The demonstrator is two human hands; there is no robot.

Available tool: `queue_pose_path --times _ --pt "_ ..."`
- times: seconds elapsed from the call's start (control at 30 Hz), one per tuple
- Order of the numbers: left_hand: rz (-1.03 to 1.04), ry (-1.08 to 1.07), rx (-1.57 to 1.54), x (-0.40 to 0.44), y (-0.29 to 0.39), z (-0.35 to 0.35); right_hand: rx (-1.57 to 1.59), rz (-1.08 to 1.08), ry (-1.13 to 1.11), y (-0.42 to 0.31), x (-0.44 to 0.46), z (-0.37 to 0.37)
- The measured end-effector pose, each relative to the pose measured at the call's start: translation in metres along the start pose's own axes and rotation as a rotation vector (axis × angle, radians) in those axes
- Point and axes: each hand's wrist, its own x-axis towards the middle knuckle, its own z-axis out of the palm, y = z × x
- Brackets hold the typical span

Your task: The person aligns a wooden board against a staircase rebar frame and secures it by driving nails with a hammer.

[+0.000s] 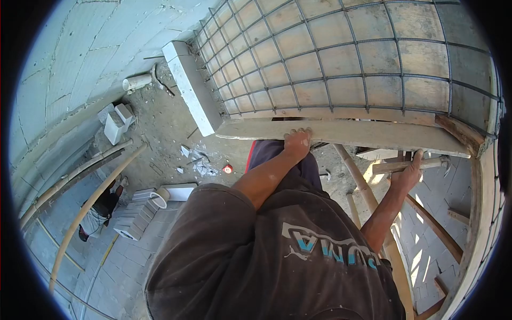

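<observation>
A long pale wooden board (352, 132) runs along the lower edge of the rebar grid. My left hand (297, 143) is on its near edge, left of the middle, with the fingers curled over the top. Farther right, my right hand (408, 173) is closed round the wooden handle of a hammer (386, 167), just below the board's right part. The hammer's metal head points right. Above the board, the steel rebar grid (325, 79) lies over plywood panels (426, 57). A short brown timber (461, 133) meets the board's right end.
A white block beam (192, 90) stands at the grid's left corner. Far below are stacked blocks (136, 216), a white bucket (160, 198), a red round object (228, 168) and another person (104, 205). Bamboo poles (90, 213) slant at the left; wooden props (354, 173) stand under the board.
</observation>
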Motion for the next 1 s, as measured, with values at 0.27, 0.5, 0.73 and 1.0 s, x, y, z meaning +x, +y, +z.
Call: queue_pose_path --times 0.27,0.5,0.73,1.0 --pt "-0.008 -0.025 -0.014 -0.001 0.001 -0.024 0.085 0.017 0.019 -0.002 -0.009 0.008" --pt "0.141 -0.026 -0.084 -0.011 -0.023 -0.022 0.029 -0.051 0.040 0.000 -0.034 0.005" --pt "0.173 -0.065 -0.076 -0.011 -0.030 -0.029 0.068 0.057 0.007 -0.001 -0.044 0.012" --pt "0.187 -0.071 -0.023 -0.002 -0.022 -0.030 0.085 -0.026 0.021 -0.001 -0.034 0.020"
